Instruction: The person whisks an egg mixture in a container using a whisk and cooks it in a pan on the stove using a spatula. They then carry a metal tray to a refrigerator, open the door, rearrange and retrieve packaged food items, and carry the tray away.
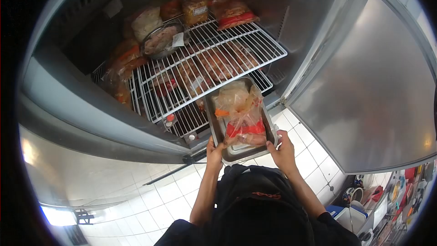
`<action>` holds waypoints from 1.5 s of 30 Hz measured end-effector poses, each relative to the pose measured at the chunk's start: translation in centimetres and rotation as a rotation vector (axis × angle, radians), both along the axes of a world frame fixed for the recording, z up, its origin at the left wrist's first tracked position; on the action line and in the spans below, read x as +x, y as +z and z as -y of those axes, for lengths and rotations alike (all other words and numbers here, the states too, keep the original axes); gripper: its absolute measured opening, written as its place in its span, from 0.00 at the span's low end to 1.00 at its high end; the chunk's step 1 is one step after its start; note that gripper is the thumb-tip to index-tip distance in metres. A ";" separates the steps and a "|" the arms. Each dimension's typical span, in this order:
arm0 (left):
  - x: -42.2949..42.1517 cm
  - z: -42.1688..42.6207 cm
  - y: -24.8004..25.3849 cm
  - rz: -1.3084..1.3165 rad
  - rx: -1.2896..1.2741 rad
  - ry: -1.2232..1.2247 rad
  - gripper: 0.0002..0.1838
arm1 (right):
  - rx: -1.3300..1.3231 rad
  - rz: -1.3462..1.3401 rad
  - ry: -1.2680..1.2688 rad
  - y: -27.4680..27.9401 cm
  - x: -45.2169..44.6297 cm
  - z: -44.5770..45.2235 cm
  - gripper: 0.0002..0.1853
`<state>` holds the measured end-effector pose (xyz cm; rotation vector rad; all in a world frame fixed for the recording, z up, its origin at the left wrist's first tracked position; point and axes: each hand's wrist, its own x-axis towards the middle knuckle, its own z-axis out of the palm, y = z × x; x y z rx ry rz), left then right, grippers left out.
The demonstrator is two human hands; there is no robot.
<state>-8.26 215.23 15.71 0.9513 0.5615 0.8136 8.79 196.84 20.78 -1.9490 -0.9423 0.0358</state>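
Note:
A rectangular metal tray (218, 130) is held level at the front of an open fridge, its far end under the edge of the upper wire shelf (214, 59). My left hand (214, 153) grips its near left corner, the thumb over the rim. On the near right side, my right hand (282, 151) has its thumb on the rim and the other fingers around the outside. In the tray lies a clear plastic bag with a red band (246, 127), which seems to hold raw meat. Another cloudy plastic bag (231, 95) sits behind it.
Bagged food and a covered bowl (163, 40) stand on the upper shelf; more bags (218, 64) lie below. The fridge door (373, 82) stands wide at right. White floor tiles (168, 191) lie beneath. Kitchen items (387, 200) crowd the lower right.

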 end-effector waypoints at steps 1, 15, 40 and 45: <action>0.1 -0.2 0.0 0.001 0.010 0.013 0.27 | 0.020 0.139 -0.012 -0.4 0.0 -0.3 0.27; 1.4 1.2 -2.0 0.014 0.021 0.145 0.16 | -0.040 -0.451 -0.182 0.7 1.0 -1.5 0.16; 2.2 0.2 -1.1 0.055 -0.248 0.294 0.14 | 0.382 -0.868 0.005 13.7 0.5 11.3 0.16; 2.2 -0.1 -0.3 -0.036 -0.165 0.306 0.08 | 0.534 -0.781 0.041 18.1 3.2 13.4 0.16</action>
